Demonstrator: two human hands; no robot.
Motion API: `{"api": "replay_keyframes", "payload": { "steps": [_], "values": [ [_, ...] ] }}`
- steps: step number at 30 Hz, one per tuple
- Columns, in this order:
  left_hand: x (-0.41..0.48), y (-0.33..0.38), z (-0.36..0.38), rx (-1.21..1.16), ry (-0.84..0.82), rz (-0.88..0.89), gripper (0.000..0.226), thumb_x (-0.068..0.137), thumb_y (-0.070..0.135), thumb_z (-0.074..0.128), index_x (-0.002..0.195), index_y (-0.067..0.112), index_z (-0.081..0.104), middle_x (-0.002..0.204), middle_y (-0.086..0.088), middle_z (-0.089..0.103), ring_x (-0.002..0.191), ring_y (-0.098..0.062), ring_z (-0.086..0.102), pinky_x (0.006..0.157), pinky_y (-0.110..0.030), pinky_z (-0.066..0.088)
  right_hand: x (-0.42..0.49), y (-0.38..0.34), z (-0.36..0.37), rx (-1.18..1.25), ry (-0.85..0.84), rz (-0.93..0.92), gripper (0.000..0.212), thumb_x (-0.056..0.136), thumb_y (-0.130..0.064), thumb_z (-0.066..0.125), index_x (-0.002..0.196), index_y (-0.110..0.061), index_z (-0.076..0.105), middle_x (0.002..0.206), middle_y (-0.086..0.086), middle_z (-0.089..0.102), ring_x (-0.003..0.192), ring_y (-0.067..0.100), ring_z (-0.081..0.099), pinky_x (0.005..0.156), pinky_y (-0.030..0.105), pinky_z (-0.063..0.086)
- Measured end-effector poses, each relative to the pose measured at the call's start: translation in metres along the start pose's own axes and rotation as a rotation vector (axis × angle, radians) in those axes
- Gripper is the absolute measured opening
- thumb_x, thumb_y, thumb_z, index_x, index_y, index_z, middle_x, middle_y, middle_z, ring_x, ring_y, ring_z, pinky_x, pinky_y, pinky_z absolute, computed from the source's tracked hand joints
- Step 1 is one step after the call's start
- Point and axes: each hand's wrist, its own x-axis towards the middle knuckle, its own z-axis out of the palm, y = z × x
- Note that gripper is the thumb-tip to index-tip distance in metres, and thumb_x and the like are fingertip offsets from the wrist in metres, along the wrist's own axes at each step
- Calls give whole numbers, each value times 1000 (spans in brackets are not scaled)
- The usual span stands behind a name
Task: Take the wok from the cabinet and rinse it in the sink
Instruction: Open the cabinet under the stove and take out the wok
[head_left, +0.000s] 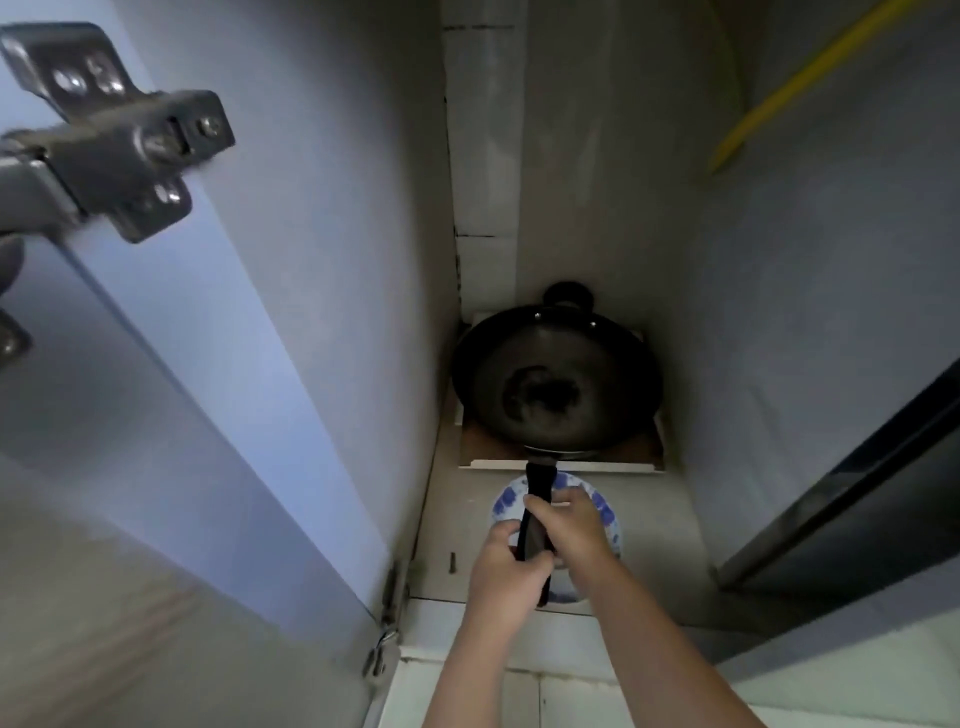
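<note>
A black wok (556, 379) sits deep inside the open cabinet, over a flat board (644, 457) on the cabinet floor. Its long black handle (540, 483) points toward me. My left hand (506, 569) wraps the near end of the handle. My right hand (571, 525) grips the handle just beyond it. A small loop handle (569, 293) shows at the wok's far rim. No sink is in view.
A blue-and-white plate (605, 506) lies on the cabinet floor under my hands. The open cabinet door (182, 415) with its metal hinge (124, 140) stands at left. A dark door edge (852, 478) is at right. A yellow hose (800, 78) runs across the upper right.
</note>
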Motion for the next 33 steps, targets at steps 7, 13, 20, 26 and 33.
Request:
{"api": "replay_keyframes", "payload": {
  "steps": [7, 13, 20, 26, 33],
  "values": [
    [14, -3, 8, -96, -25, -41, 30, 79, 6, 57, 107, 16, 53, 79, -5, 64, 60, -14, 61, 56, -24, 50, 13, 5, 4, 140, -135, 164, 16, 85, -22, 57, 79, -8, 56, 68, 10, 54, 66, 22, 55, 59, 30, 43],
    [27, -7, 14, -139, -56, -64, 23, 77, 1, 58, 95, 16, 57, 68, -6, 60, 51, -13, 56, 48, -23, 46, 25, 11, 0, 260, -222, 200, 13, 84, -18, 60, 77, -8, 61, 73, 10, 61, 72, 23, 60, 71, 33, 48],
    [28, -5, 14, -97, -71, -7, 32, 78, 1, 55, 104, 19, 56, 61, -5, 58, 34, -7, 49, 38, -18, 42, 32, 11, 1, 528, -336, 255, 23, 89, -18, 58, 69, -7, 59, 64, 6, 61, 64, 17, 58, 64, 28, 49],
    [22, -5, 19, -71, -4, 22, 30, 77, -1, 53, 105, 7, 57, 52, -3, 54, 30, -5, 45, 36, -18, 39, 36, 9, 7, 358, -265, 97, 28, 87, -6, 53, 59, -7, 52, 51, 4, 56, 52, 16, 54, 58, 27, 46],
    [14, -9, 27, -58, 15, 29, 31, 76, 0, 53, 107, 7, 57, 57, -3, 56, 31, -6, 48, 36, -20, 38, 29, 13, 1, 319, -261, 23, 31, 86, -2, 49, 56, -8, 51, 47, 1, 53, 51, 14, 54, 59, 28, 45]
  ]
}}
